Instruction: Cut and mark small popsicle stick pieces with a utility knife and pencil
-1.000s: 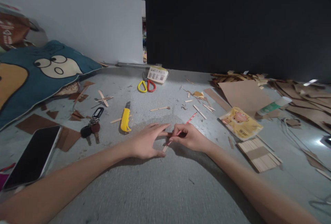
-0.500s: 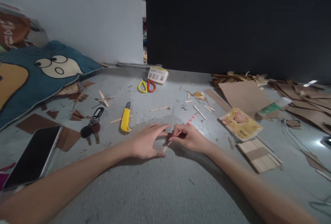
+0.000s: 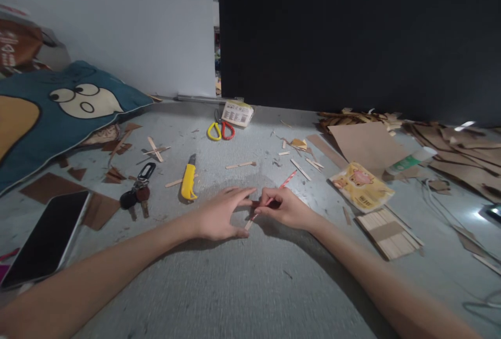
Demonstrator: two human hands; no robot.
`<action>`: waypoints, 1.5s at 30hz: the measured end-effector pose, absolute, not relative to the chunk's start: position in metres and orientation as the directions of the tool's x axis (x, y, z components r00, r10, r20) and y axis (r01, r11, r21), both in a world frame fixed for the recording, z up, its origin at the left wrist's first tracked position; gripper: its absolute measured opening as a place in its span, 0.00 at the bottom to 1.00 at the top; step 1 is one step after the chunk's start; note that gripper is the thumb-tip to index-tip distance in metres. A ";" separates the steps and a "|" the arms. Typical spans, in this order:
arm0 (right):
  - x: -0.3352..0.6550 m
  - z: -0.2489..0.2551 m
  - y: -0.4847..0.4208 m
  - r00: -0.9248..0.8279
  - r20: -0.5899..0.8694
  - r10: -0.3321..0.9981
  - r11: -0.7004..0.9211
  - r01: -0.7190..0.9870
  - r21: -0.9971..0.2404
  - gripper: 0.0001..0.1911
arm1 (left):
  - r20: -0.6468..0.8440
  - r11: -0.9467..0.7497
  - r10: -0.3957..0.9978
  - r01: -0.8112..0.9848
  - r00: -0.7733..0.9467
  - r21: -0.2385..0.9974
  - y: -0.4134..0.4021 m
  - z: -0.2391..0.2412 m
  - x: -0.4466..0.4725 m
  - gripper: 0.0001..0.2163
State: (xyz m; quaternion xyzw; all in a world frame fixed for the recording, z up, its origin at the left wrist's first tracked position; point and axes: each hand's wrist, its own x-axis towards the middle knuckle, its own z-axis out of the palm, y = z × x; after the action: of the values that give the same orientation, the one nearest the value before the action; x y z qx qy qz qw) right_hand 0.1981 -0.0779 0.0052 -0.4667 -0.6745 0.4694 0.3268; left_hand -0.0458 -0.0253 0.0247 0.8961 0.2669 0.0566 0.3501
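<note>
Left hand (image 3: 222, 215): fingers lying spread, best keeping the stick (image 3: 249, 224) still.
Right hand (image 3: 285, 208): fingers pinching the pencil (image 3: 288, 179).

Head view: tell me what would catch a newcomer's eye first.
Likely the big cartoon-eyed blue pillow at the far left. Next, the right hand gripping a red-and-white striped pencil at the centre, beside the spread left hand. The bright yellow cutter lies beyond that left hand, further left.
</note>
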 end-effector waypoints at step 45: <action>0.203 0.004 -0.079 -0.112 0.188 0.976 0.207 0.200 -0.958 0.27 | 0.234 -0.651 0.633 0.344 0.738 0.677 -0.026 0.008 -0.044 0.33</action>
State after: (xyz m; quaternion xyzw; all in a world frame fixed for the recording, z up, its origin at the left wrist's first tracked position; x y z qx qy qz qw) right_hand 0.2032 -0.0794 0.0043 -0.4740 -0.6200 0.4144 0.4681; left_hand -0.0444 -0.0265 0.0076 0.8783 0.2782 0.2320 0.3120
